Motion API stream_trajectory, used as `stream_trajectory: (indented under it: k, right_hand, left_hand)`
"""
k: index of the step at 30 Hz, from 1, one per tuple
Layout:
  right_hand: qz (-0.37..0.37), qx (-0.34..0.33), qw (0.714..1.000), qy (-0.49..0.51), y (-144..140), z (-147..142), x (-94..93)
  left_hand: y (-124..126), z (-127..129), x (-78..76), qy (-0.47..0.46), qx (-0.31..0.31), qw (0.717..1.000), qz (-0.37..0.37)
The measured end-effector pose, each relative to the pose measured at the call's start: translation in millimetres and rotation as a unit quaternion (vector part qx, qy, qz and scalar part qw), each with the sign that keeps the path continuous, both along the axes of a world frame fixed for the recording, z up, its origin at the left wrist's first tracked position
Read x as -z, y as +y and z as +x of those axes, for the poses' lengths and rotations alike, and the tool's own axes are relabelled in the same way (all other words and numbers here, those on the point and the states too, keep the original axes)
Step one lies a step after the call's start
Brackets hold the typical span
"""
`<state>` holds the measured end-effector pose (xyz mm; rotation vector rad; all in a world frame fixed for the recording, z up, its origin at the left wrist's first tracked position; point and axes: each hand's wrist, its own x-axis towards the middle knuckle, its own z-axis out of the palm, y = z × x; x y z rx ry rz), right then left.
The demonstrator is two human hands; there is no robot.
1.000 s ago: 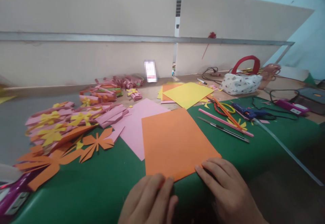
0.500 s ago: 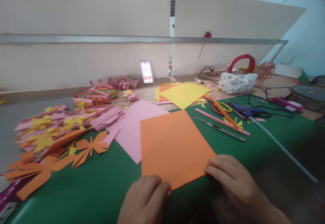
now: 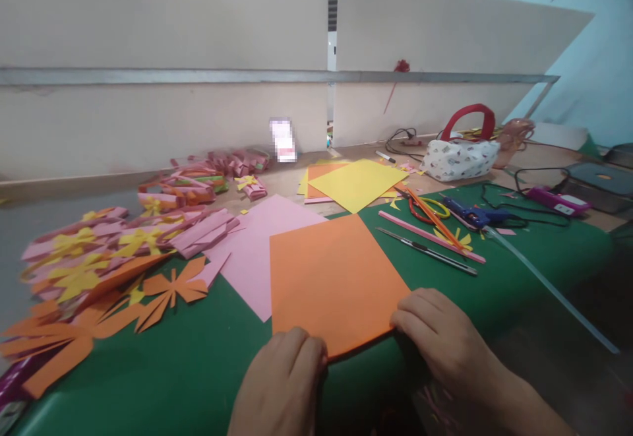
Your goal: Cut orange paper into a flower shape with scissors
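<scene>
An orange sheet of paper (image 3: 331, 284) lies in front of me, its near edge turned up in a narrow fold or curl. My left hand (image 3: 281, 376) has its fingers closed on the near left corner. At the near right corner, my right hand (image 3: 440, 337) grips the same edge with bent fingers; both thumbs are mostly hidden. Partly beneath the orange sheet is a pink sheet (image 3: 247, 271). Cut orange paper flowers (image 3: 173, 284) rest left of my left hand. Beyond my right hand lies a craft knife (image 3: 425, 250) beside a rolled pink paper strip (image 3: 430, 237).
Green covering (image 3: 188, 370) spreads over the table's near part. Scissors (image 3: 430, 207), a blue glue gun (image 3: 475, 214) with a long glue stick (image 3: 554, 291), and a white pouch with red handle (image 3: 459, 159) are at right. Pink-yellow paper pieces (image 3: 143, 238) pile at left. Yellow sheets (image 3: 361, 182) lie behind.
Both hands have moved slightly up and away from me along with the sheet's near edge, which now looks turned up. The whole view has shifted a little.
</scene>
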<state>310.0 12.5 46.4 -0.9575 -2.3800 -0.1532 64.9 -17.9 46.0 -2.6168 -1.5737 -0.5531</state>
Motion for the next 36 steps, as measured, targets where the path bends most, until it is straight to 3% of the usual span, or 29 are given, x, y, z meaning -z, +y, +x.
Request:
stream_trajectory:
  k: [9, 16, 19, 25, 30, 33, 36]
  right_hand:
    - [-0.031, 0.026, 0.999, -0.02, 6.2, -6.3, -2.9]
    - [-0.15, 0.058, 0.987, -0.01, 10.2, -5.9, -5.8]
    - [-0.167, 0.095, 0.981, -0.019, 10.5, -4.7, -4.6]
    - [-0.107, 0.131, 0.986, -0.011, 11.3, -0.8, -8.4]
    - [-0.002, 0.038, 0.999, -0.029, -0.6, -14.2, -12.2]
    - [0.008, -0.003, 0.999, -0.037, -8.7, -22.8, -8.9]
    - [0.007, 0.006, 0.999, -0.034, -13.2, -22.5, -3.2]
  left_hand:
    - [3.5, 3.0, -0.2, 0.005, -0.016, 1.0, 0.011]
    - [6.0, 7.8, -6.4, 0.01, -0.071, 0.996, -0.054]
    - [7.2, 7.7, -6.3, 0.006, -0.074, 0.996, -0.057]
    - [8.7, 6.6, -2.4, -0.024, -0.049, 0.997, -0.048]
    - [8.6, 10.3, -1.3, -0.029, 0.02, 0.999, 0.022]
    - [9.7, 10.7, -1.8, -0.01, 0.026, 0.999, 0.016]
    - [10.8, 8.9, -1.8, 0.001, 0.036, 0.999, 0.012]
